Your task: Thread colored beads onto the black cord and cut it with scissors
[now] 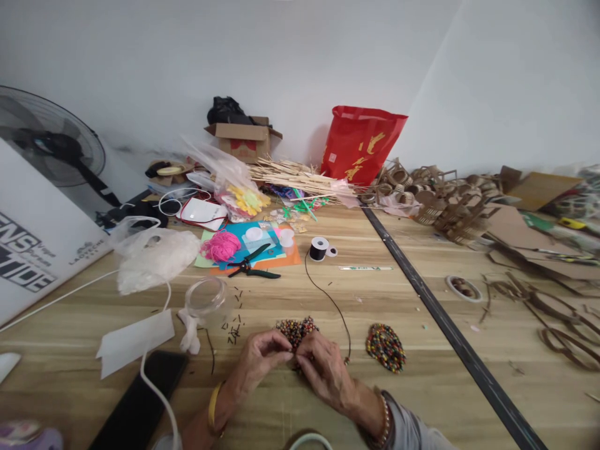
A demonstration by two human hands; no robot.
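A heap of strung multicoloured beads (296, 330) lies on the wooden table just beyond my fingertips. My left hand (263, 357) is closed in a pinch at the near edge of this bead string. From the other side my right hand (327, 369) pinches the string too, its fingertips almost touching the left ones. The exact spot between the fingers is too small to make out. A thin black cord (338, 307) runs from a spool of black cord (319, 249) to beside my right hand. Farther right lies a coiled multicoloured bead strand (385, 347).
Green-handled pruning shears (253, 267), pink yarn (221, 245) and a clear tape roll (205, 292) lie beyond my left hand. A black phone-like slab (140, 400) and white cable sit at lower left. A dark strip (422, 290) crosses the table, with a bead dish (464, 289) beyond.
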